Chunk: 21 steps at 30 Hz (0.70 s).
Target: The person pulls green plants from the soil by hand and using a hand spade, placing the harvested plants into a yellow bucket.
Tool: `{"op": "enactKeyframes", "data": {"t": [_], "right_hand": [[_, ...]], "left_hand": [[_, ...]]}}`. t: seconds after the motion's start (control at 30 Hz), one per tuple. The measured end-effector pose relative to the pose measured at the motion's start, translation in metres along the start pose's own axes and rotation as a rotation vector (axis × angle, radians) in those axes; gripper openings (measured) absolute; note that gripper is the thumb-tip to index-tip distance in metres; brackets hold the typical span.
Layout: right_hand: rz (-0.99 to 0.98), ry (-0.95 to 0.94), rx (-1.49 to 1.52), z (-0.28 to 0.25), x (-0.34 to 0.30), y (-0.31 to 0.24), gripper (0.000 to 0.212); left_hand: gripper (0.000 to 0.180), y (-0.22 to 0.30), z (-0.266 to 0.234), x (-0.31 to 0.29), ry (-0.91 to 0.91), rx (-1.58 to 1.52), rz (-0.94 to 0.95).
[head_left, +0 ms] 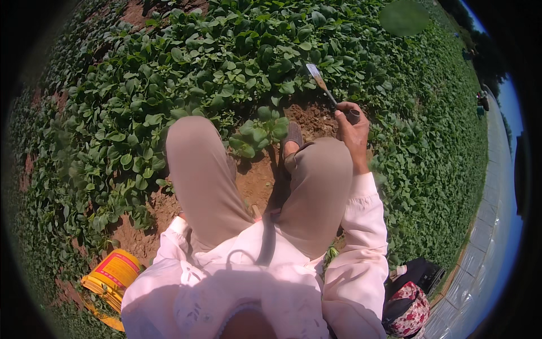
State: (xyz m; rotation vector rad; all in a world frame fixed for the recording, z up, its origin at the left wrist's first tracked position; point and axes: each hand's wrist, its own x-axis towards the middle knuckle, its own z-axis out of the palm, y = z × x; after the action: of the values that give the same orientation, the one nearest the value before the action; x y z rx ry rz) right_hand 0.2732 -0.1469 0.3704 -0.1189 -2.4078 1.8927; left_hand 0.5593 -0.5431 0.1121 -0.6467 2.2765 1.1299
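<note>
My right hand (354, 134) is closed round the dark handle of a small narrow-bladed hand tool (322, 83), beside my right knee. The tool's thin shaft points forward and left, and its flat metal blade, partly rust-brown, is held over the leafy green plants (248, 62). A little plant with broad leaves (263, 133) stands between my knees, next to bare brown soil (313, 117). Of my left arm only the pale pink sleeve (172, 240) shows; the hand is hidden past my left leg.
Low leafy plants spread ahead and to both sides. A yellow printed bundle (114, 275) lies on the ground at lower left. At lower right are a floral-patterned item (407, 309) and a black bag (420, 272). Pale sheeting (480, 243) runs along the far right, with a person beyond.
</note>
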Motion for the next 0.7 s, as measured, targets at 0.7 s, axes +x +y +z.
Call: {"op": "enactKeyframes", "data": {"t": [0.7], "right_hand": [[0.171, 0.131, -0.315, 0.034, 0.122, 0.226, 0.012]], "left_hand": [[0.025, 0.466, 0.034, 0.317, -0.143, 0.511, 1.158]]}}
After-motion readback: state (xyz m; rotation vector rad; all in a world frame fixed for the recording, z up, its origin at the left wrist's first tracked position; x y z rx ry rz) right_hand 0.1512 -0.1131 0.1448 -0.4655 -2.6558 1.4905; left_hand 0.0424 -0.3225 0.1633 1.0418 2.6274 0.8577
